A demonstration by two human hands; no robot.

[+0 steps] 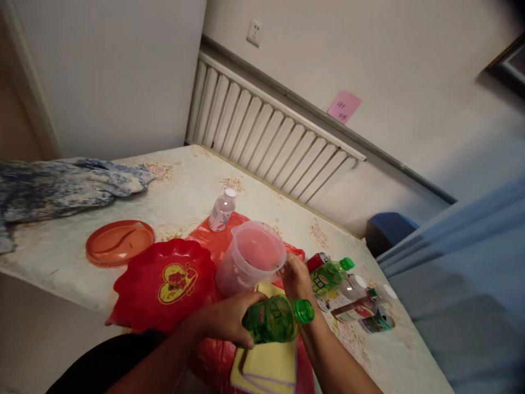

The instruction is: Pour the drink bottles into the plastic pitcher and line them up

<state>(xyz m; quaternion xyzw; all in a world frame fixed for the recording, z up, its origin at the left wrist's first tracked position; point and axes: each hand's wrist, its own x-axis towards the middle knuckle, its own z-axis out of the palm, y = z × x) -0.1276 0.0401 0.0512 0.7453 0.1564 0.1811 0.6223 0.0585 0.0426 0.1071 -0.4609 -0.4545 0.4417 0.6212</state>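
A green plastic bottle (275, 319) with its green cap on lies almost on its side in the left hand (228, 319), cap pointing right toward the other forearm. The left hand's fingers wrap closed around the bottle's lower half, thumb on top, so the hand is clamped firmly on it and lifted just above a yellow folded cloth (268, 361).

The right hand (296, 277) reaches forward just behind the bottle. Its fingers are curled narrowly and touch the rim of a translucent plastic measuring jug (250, 257), which stands upright and looks pinkish from what lies under it. Whether the fingers pinch the rim or only rest against it cannot be told.

Jug and cloth sit on a red plastic bag (213, 350) spread over the table (184, 186), which has a pale floral covering. Left of the jug lies a red scalloped dish (164, 284) with a yellow heart in its middle, and beyond that an orange round plate (118, 242). Behind the jug stands a small clear bottle with a white cap (222, 210).

Right of the hands is a cluster of containers lying on their sides: a second green bottle (331, 273), a red can (316, 261), and several other bottles (356, 306) too jumbled to tell apart. A blue patterned cloth (61, 186) is bunched at the table's far left.
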